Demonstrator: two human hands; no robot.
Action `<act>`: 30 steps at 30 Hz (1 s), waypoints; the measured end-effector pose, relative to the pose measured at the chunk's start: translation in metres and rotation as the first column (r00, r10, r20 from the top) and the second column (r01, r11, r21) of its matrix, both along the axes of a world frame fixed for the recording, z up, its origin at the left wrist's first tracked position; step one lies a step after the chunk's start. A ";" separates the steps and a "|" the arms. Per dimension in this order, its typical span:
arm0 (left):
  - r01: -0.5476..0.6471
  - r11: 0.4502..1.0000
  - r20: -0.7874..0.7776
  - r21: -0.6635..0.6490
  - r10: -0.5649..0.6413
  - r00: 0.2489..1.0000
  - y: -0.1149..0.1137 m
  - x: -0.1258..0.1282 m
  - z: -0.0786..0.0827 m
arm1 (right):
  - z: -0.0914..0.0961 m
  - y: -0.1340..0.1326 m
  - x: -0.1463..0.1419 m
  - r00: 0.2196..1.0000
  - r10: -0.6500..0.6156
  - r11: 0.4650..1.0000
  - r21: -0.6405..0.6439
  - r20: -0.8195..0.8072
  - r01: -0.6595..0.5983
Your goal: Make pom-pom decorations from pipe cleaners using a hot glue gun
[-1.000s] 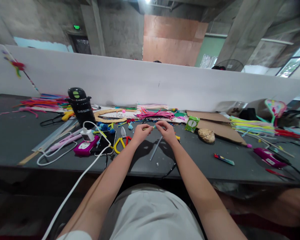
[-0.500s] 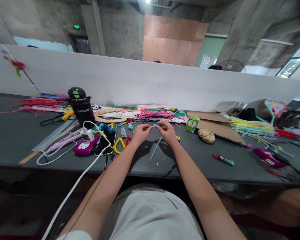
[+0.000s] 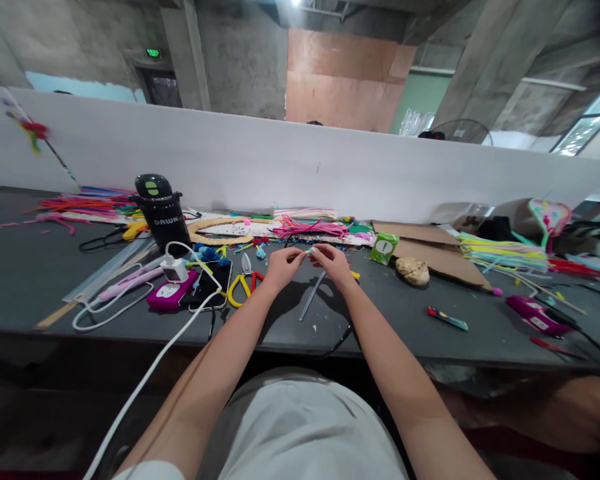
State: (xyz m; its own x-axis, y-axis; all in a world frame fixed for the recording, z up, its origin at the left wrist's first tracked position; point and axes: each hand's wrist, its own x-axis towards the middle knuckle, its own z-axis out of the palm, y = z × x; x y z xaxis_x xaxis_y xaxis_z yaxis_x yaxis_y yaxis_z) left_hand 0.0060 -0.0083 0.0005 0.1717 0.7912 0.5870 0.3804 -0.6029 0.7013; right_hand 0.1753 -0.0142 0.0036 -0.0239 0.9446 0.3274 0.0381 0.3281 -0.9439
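Note:
My left hand (image 3: 280,265) and my right hand (image 3: 334,262) meet above the dark table (image 3: 25,273), fingers pinched on a small light blue and yellow craft piece (image 3: 309,252) held between them. The piece is too small to make out in detail. A grey stick (image 3: 312,297) lies on the table just below my hands. Yellow-handled pliers (image 3: 243,280) rest to the left of my left hand.
A black bottle (image 3: 163,212), a phone (image 3: 211,284), a pink power bank (image 3: 172,293) with a white cable (image 3: 145,377) sit at left. Pink pipe cleaners (image 3: 310,229), a green box (image 3: 384,247), cardboard (image 3: 433,248) and a white partition (image 3: 300,160) lie beyond.
My hands have stayed in place; the fingers shifted slightly on the small piece between them.

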 end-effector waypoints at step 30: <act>-0.044 0.985 0.207 -0.168 0.079 0.975 0.006 -0.005 0.000 | 0.004 0.006 0.081 0.614 -0.405 0.885 0.123 0.678 0.448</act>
